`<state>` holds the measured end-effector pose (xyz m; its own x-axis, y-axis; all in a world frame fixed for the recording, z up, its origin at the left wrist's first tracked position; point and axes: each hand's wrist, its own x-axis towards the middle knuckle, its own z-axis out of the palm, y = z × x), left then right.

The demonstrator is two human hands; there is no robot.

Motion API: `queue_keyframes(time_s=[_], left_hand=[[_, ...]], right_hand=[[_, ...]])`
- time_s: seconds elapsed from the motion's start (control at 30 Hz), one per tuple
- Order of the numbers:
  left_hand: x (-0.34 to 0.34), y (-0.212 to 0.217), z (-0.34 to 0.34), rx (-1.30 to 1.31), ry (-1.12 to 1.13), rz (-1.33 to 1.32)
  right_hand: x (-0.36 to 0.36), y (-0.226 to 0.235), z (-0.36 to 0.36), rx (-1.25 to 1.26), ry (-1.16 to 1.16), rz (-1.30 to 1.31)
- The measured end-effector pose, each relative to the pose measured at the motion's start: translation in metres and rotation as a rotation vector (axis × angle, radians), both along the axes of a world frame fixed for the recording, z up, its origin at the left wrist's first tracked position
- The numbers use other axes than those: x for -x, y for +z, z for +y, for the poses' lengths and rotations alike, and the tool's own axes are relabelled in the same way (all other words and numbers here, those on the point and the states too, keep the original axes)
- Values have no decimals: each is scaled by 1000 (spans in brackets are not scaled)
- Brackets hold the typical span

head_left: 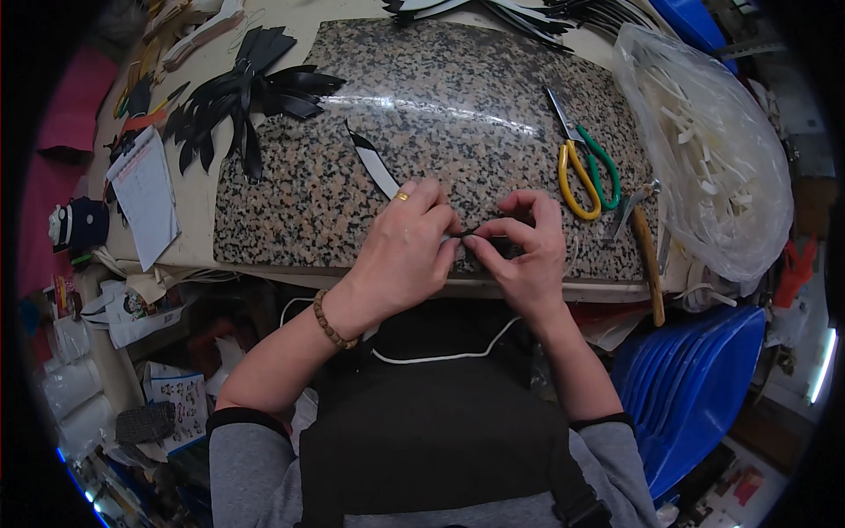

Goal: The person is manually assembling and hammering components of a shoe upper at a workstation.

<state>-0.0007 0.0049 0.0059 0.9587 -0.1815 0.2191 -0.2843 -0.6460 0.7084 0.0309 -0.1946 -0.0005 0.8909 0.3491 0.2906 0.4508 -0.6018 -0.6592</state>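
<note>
My left hand (403,246) is closed over a narrow black-and-white strip (377,167) at the near side of the granite slab (290,202). The strip's pointed far end sticks out beyond my knuckles, pale face up with a black edge. My right hand (531,255) meets the left at the fingertips, thumb and forefinger pinching the strip's dark near end. Much of the strip between is hidden by my left hand. To the right of my right hand lie scissors (576,180) with one yellow and one green handle, blades pointing away.
Black strips (242,97) lie bunched at the far left, more strips (493,13) along the far edge. A wooden-handled hammer (650,264) overhangs the near right edge. Beyond it are a clear bag (704,158) of pale strips and stacked blue trays (695,387). Papers (145,198) lie left.
</note>
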Motion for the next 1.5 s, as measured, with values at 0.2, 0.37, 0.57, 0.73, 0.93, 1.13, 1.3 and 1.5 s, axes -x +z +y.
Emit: queue_keyframes(time_s=[0.2, 0.37, 0.57, 0.73, 0.93, 1.13, 1.3, 1.5], left_hand=[[1, -1, -8, -34, 59, 24], [2, 1, -11, -70, 55, -15], [-7, 5, -20, -79, 44, -37], [-7, -3, -22, -57, 52, 8], [-10, 6, -24, -122, 28, -2], [-22, 0, -27, -101, -44, -4], [-21, -1, -32, -102, -44, -41], [-24, -5, -36, -80, -57, -68]], right_hand=[[-7, 1, -8, 47, 16, -11], [-17, 0, -28, 14, 76, 19], [-17, -1, -27, -6, 84, 65], [-19, 0, -36, -47, 56, 93], [-19, -1, -38, -63, 37, 133], [-20, -3, -40, -98, 46, 144], [-19, -2, -41, -101, 44, 153], [-20, -4, -42, -135, 47, 162]])
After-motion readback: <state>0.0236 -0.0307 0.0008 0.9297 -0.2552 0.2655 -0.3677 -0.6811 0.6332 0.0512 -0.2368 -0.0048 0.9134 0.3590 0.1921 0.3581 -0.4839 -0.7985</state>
